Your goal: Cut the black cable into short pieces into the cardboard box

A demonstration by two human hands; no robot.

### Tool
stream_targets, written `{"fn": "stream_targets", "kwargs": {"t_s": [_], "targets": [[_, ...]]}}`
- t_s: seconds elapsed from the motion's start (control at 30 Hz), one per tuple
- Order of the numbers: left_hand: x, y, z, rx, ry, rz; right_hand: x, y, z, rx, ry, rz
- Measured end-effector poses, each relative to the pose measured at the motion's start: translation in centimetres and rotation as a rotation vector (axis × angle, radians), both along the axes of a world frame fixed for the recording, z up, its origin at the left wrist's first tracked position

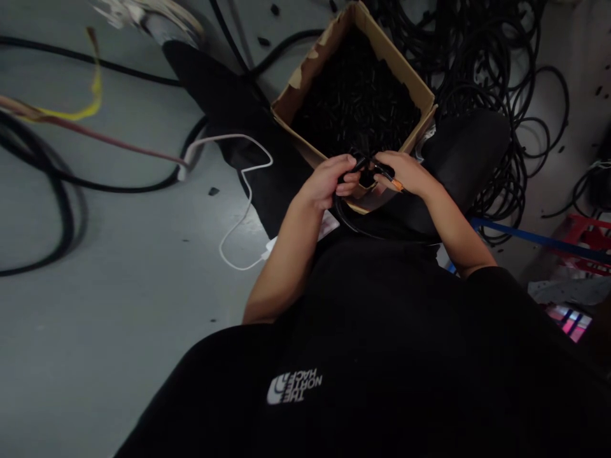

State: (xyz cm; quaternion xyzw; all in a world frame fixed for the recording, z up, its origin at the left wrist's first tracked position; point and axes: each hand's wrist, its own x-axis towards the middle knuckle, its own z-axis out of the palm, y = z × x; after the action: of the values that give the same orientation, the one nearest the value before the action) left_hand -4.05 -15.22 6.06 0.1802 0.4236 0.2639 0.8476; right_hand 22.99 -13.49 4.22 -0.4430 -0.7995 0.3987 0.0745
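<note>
My left hand is closed around a black cable at the near corner of a cardboard box. The cable loops down from that hand across my lap. Close beside it on the right, my right hand is closed on a tool with an orange end, whose dark part runs between the fingers. The two hands nearly meet at the cable's end. Many small black pieces fill the box, which stands between my legs. Exactly how the tool touches the cable is too dark to tell.
Coiled black cables lie on the floor at the upper right. Thick black cable and a white charging cord cross the left side. A blue strap and a red plastic object are at the right.
</note>
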Motion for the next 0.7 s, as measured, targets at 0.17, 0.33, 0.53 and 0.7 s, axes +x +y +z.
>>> {"fn": "stream_targets", "kwargs": {"t_s": [0.17, 0.33, 0.53, 0.7], "targets": [[0.5, 0.0, -0.7, -0.021, -0.016, 0.015, -0.4, 0.1, 0.8, -0.059, -0.022, -0.073], [0.3, 0.5, -0.2, 0.007, 0.048, 0.213, -0.3, 0.0, 1.6, -0.136, 0.05, -0.203], [-0.1, 0.2, -2.8, 0.217, 0.118, 0.336, -1.0, -1.4, -0.1, -0.286, 0.245, -0.238], [-0.4, 0.5, -5.1, 0.384, 0.205, 0.481, -2.1, -4.8, 1.5, -0.588, 0.41, -0.272]]}}
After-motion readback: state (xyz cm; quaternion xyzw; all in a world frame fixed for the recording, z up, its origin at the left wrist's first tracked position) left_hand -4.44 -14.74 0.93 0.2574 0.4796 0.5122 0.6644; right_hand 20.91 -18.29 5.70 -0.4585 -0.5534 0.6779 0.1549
